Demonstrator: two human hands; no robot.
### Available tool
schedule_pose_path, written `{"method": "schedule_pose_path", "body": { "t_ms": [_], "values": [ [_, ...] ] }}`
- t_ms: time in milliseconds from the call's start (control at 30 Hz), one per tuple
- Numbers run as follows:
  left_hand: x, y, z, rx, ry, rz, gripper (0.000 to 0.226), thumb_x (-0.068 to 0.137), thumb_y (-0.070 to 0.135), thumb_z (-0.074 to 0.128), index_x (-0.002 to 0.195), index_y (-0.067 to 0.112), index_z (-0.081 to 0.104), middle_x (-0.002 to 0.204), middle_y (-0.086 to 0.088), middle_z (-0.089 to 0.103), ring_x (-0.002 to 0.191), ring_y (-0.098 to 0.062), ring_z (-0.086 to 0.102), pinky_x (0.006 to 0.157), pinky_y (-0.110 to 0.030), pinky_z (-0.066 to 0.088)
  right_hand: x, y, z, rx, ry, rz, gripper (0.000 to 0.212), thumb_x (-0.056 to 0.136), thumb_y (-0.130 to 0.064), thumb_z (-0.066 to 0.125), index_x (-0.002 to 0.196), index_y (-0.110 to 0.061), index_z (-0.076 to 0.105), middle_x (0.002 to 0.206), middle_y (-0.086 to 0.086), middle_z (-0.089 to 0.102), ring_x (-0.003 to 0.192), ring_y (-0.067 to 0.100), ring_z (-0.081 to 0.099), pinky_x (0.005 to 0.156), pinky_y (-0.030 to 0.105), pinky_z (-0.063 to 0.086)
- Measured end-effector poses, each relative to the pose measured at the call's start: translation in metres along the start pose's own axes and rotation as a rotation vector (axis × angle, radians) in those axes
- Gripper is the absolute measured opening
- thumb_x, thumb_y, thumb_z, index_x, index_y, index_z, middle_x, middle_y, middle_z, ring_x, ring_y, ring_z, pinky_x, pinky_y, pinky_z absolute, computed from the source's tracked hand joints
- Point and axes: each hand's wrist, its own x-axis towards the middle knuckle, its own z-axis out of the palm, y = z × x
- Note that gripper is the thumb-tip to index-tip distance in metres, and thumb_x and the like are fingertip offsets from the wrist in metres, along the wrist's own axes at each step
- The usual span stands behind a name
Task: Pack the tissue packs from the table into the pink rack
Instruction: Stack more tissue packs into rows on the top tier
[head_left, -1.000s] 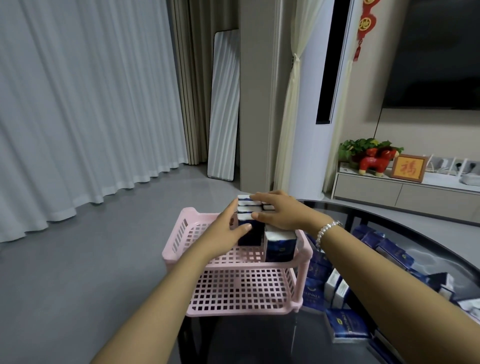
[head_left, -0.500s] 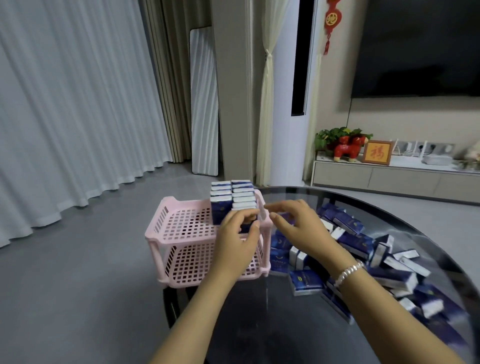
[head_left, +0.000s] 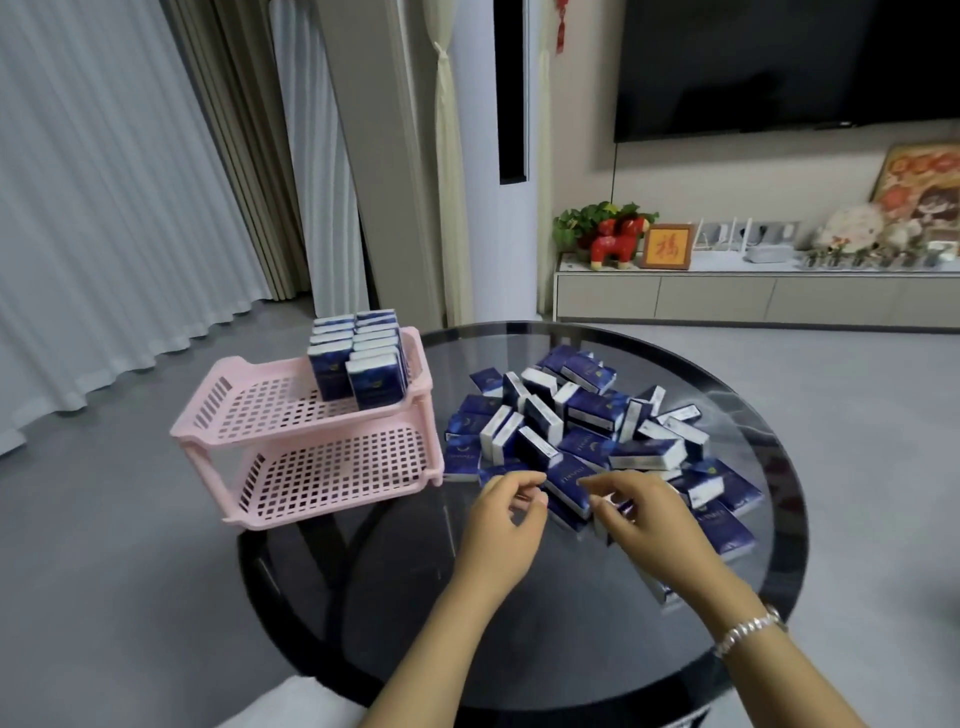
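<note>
A two-tier pink rack (head_left: 291, 415) stands at the left edge of the round table. Two rows of several blue-and-white tissue packs (head_left: 358, 358) stand upright in the far right corner of its top tier; the lower tier holds nothing. A loose heap of tissue packs (head_left: 587, 421) lies in the middle of the table. My left hand (head_left: 501, 530) hovers at the heap's near edge with fingers loosely curled, holding nothing. My right hand (head_left: 644, 514) is beside it, fingers curled over the nearest packs; whether it grips one is unclear.
The round dark glass table (head_left: 545, 649) has a black rim, and the rack overhangs its left side. Grey floor surrounds it. A TV cabinet with ornaments (head_left: 727, 291) lines the far wall, curtains (head_left: 104, 208) hang at the left.
Both hands have left the packs in the rack's top tier and moved right and toward me, down to the near edge of the heap. The view has swung right.
</note>
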Motion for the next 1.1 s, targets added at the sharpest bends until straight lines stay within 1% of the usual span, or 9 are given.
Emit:
{"method": "schedule_pose_path", "body": {
  "t_ms": [133, 200, 267, 400, 467, 567, 667, 867, 1100],
  "values": [
    [-0.008, -0.009, 0.027, 0.026, -0.069, -0.061, 0.021, 0.094, 0.022, 0.054, 0.113, 0.025, 0.061, 0.108, 0.010, 0.052, 0.090, 0.000, 0.056, 0.084, -0.013, 0.046, -0.023, 0.029, 0.004, -0.022, 0.044, 0.045, 0.021, 0.086, -0.020, 0.063, 0.107, -0.022, 0.067, 0.088, -0.021, 0.050, 0.089, 0.012, 0.056, 0.076, 0.021, 0.043],
    [-0.009, -0.013, 0.038, 0.059, -0.077, -0.086, 0.029, 0.094, 0.026, 0.054, 0.122, 0.023, 0.056, 0.118, 0.009, 0.046, 0.101, -0.004, 0.054, 0.095, -0.024, 0.046, -0.030, 0.038, 0.007, -0.008, 0.087, 0.069, 0.024, 0.086, -0.019, 0.064, 0.110, -0.019, 0.066, 0.093, -0.014, 0.049, 0.086, 0.008, 0.054, 0.076, 0.013, 0.042],
    [-0.009, -0.013, 0.047, 0.065, -0.071, -0.119, 0.040, 0.095, 0.031, 0.053, 0.133, 0.024, 0.047, 0.127, 0.010, 0.036, 0.114, -0.005, 0.046, 0.099, -0.022, 0.040, -0.034, 0.043, 0.009, 0.022, 0.139, 0.108, 0.029, 0.086, -0.018, 0.064, 0.115, -0.017, 0.063, 0.101, -0.008, 0.047, 0.086, 0.006, 0.051, 0.076, 0.007, 0.036],
    [-0.002, -0.011, 0.062, 0.074, -0.048, -0.106, 0.051, 0.095, 0.037, 0.052, 0.143, 0.026, 0.038, 0.141, 0.007, 0.025, 0.126, -0.003, 0.027, 0.102, -0.017, 0.024, -0.036, 0.052, 0.014, -0.054, 0.244, 0.190, 0.045, 0.080, -0.017, 0.072, 0.123, -0.012, 0.060, 0.112, 0.004, 0.050, 0.107, 0.024, 0.049, 0.089, 0.023, 0.037],
    [0.007, -0.012, 0.068, 0.183, -0.064, -0.076, 0.049, 0.095, 0.042, 0.050, 0.142, 0.030, 0.041, 0.149, 0.006, 0.020, 0.137, -0.010, 0.019, 0.110, -0.025, 0.019, -0.036, 0.060, 0.016, -0.116, 0.249, 0.211, 0.051, 0.078, -0.019, 0.075, 0.126, -0.014, 0.058, 0.119, 0.011, 0.050, 0.112, 0.030, 0.046, 0.094, 0.033, 0.040],
    [0.020, -0.013, 0.071, 0.390, -0.144, 0.027, 0.044, 0.095, 0.050, 0.042, 0.138, 0.039, 0.044, 0.156, 0.011, 0.014, 0.144, -0.012, 0.004, 0.116, -0.039, 0.000, -0.031, 0.068, 0.016, -0.141, 0.252, 0.222, 0.048, 0.077, -0.018, 0.075, 0.123, -0.020, 0.061, 0.125, 0.013, 0.048, 0.111, 0.032, 0.044, 0.096, 0.042, 0.043],
    [0.029, -0.016, 0.072, 0.477, -0.290, 0.151, 0.047, 0.097, 0.049, 0.039, 0.143, 0.039, 0.038, 0.158, 0.012, 0.015, 0.145, -0.004, -0.001, 0.116, -0.039, -0.013, -0.025, 0.072, 0.018, -0.105, 0.233, 0.239, 0.042, 0.078, -0.020, 0.074, 0.119, -0.023, 0.064, 0.126, 0.013, 0.050, 0.111, 0.034, 0.046, 0.096, 0.042, 0.040],
    [0.029, -0.023, 0.064, 0.445, -0.324, 0.127, 0.040, 0.100, 0.044, 0.036, 0.140, 0.043, 0.038, 0.156, 0.017, 0.022, 0.145, -0.001, 0.004, 0.115, -0.034, -0.009, -0.021, 0.071, 0.024, 0.071, 0.169, 0.193, 0.038, 0.081, -0.021, 0.071, 0.117, -0.026, 0.060, 0.113, 0.000, 0.059, 0.109, 0.021, 0.047, 0.090, 0.023, 0.031],
    [0.010, -0.032, 0.033, 0.447, -0.302, 0.116, 0.040, 0.096, 0.048, 0.041, 0.136, 0.046, 0.041, 0.153, 0.021, 0.024, 0.143, 0.002, 0.007, 0.117, -0.033, -0.007, -0.023, 0.056, 0.035, 0.037, 0.118, 0.267, 0.073, 0.071, -0.047, 0.075, 0.135, -0.027, 0.046, 0.112, 0.000, 0.060, 0.110, 0.021, 0.051, 0.099, 0.032, 0.032]
  ]
}}
